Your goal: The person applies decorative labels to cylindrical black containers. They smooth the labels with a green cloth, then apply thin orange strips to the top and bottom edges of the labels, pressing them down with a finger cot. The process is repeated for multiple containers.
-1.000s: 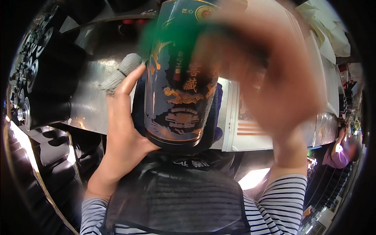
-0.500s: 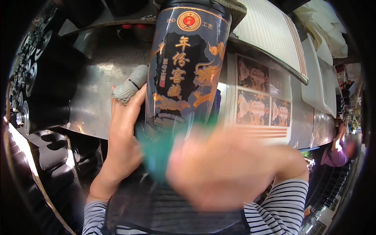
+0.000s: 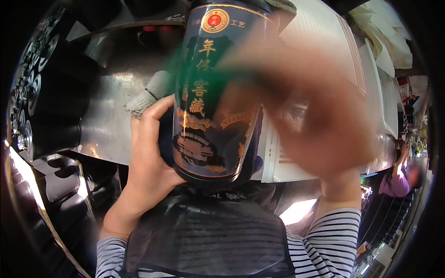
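One printed canister (image 3: 197, 134) lies at the counter's (image 3: 113, 95) near edge, cupped by the worker's half-closed left hand (image 3: 150, 164), as the right hand (image 3: 320, 109), closed on a blurred green tool (image 3: 204, 78), returns from base to upper half, suggesting repeated strokes.

At twelve o'clock, the glossy blue-black cylindrical container (image 3: 208, 132) bears gold lettering and a round red-and-gold emblem (image 3: 215, 20); a blurred vivid-green object (image 3: 211, 83) crosses it. Ten o'clock: pale-grey knitted finger cover (image 3: 149, 92), black band. Five: white fabric sleeve (image 3: 336, 234), thin black stripes. Six: black glossy apron (image 3: 208, 236). Half past three: purple cloth top (image 3: 395, 185).
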Demonstrator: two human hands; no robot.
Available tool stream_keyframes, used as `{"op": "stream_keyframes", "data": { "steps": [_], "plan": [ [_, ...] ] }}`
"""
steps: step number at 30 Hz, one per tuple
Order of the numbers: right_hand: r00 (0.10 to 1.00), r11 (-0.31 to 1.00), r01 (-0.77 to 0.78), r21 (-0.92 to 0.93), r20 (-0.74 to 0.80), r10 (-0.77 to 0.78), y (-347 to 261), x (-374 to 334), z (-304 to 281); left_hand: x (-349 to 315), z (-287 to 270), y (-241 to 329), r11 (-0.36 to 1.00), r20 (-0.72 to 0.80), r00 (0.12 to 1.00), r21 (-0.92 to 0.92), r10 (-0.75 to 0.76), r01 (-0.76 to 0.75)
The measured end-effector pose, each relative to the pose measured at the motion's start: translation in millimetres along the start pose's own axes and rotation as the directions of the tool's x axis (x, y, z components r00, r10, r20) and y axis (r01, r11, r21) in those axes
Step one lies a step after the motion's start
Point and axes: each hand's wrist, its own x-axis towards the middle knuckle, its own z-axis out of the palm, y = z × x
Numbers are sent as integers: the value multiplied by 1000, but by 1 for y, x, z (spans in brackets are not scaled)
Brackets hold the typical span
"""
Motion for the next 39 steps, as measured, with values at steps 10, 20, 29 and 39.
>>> {"op": "stream_keyframes", "data": {
  "steps": [10, 20, 29, 39],
  "plan": [
    [985, 998, -24, -64, -173, 12, 37, 15, -11, 2, -1, -3, 996, 87, 996, -82, -37, 45],
    [969, 973, -161, 166, -159, 187, 23, -12, -8, 2, -5, -1, 998, 92, 993, 6, -67, 67],
    [990, 960, -116, 255, -42, 131, 31, -15, -9, 10, -3, -10, 996, 164, 984, -52, -63, 73],
    [952, 954, 298, 47, 66, -300, -18, -47, 13, 12, -16, 0, 994, 250, 968, 108, -28, 1]
  ]
}}
